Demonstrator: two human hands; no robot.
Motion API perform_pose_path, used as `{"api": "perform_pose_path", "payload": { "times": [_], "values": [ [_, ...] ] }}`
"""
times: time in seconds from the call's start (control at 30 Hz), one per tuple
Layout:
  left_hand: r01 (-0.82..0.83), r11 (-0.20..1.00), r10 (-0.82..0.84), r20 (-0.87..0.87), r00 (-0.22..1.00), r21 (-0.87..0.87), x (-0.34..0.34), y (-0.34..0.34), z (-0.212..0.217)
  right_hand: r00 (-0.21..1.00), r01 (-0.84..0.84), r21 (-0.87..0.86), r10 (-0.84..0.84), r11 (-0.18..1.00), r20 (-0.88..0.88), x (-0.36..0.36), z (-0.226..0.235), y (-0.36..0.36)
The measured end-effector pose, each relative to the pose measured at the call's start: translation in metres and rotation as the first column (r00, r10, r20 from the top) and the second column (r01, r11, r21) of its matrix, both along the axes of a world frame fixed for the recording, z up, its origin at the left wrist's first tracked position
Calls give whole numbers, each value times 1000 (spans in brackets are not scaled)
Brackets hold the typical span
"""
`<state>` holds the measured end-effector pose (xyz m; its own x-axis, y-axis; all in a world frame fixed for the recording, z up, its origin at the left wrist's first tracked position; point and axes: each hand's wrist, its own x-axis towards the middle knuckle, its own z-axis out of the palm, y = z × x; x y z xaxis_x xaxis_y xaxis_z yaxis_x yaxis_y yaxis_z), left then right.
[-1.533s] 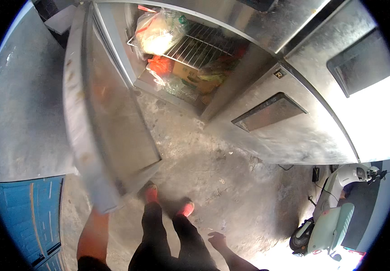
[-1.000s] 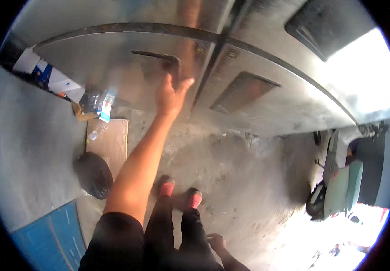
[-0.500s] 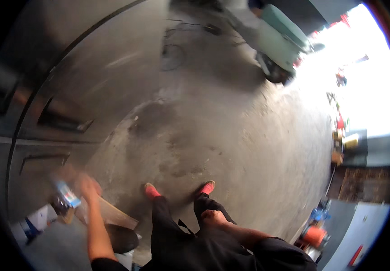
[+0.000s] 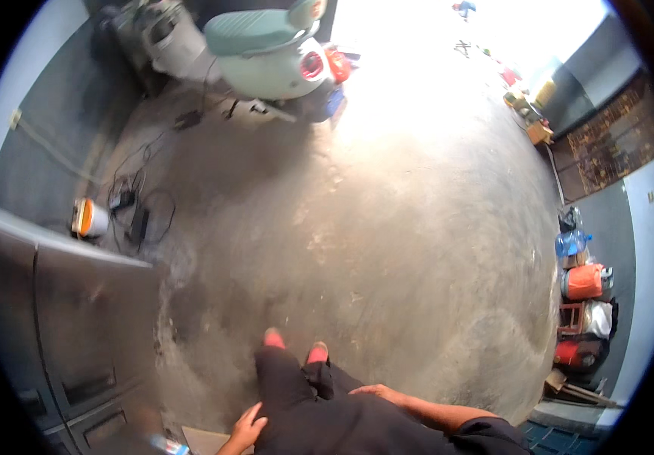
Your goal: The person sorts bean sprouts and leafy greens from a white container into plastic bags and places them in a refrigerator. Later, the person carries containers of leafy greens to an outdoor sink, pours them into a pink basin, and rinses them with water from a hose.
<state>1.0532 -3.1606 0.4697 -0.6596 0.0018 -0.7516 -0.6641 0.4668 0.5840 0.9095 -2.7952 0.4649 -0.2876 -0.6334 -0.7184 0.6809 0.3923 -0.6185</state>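
So in the head view, the only one to go on, the left hand is down by the left thigh, its fingers loosely spread and, as far as it shows, not holding anything; whether they brush the black trousers or just sit beside them is hard to say. The right hand lies over the dark cloth on the other side of the lap, probably just resting there since it has nothing to carry. Its fingers are partly hidden, so can't tell how curled they are or if they've got hold of any fabric. Those trousers are right between the two hands, bottom middle, with the red shoes beyond them on the concrete floor. Near the left hand there's a pale board, mostly cut off, and the steel cabinet is further left. The cables lie loose by the wall, likely to be near power, with the mint scooter beyond. On the right, the blue bottle and orange container line the wall, presumably to stay out of the walkway.
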Motion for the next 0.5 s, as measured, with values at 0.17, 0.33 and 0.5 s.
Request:
{"api": "perform_pose_path", "payload": {
  "times": [0.17, 0.33, 0.5],
  "values": [
    [70, 997, -42, 546, 836, -31, -44, -19, -80, 926, 375, 127, -378, 919, 0, -102, 26, 30],
    [-486, 820, 251, 573, 780, 303, -360, 98, -6, 800, 592, 327, -586, 736, -128, -140, -53, 107],
    [-285, 699, 214, 188, 958, 656, -665, 194, 41, 817, 509, 745, -514, 431, -260, -270, 41, 155]
  ]
}}
